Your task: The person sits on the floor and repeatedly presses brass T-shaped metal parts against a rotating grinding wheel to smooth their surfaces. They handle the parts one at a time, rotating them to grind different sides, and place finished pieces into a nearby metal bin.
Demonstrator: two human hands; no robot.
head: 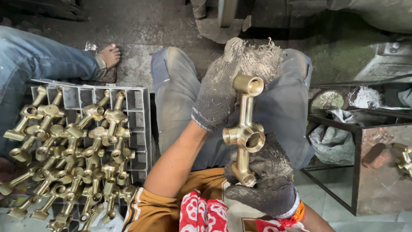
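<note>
The left hand [221, 92] and right hand [266, 180], both gloved, close on the ends of a shiny cross-shaped brass pipe fitting [245, 129] upright between them.

Worn work gloves, grey trousers, orange shirt

Both hands wear grimy knitted gloves: the left hand [221, 92] in pale grey with a frayed cuff, the right hand [268, 180] in darker charcoal with an orange-and-white band at the wrist. Forearms are bare. Dusty grey trousers, an orange shirt with white trim, and a red-and-white patterned cloth.
</note>
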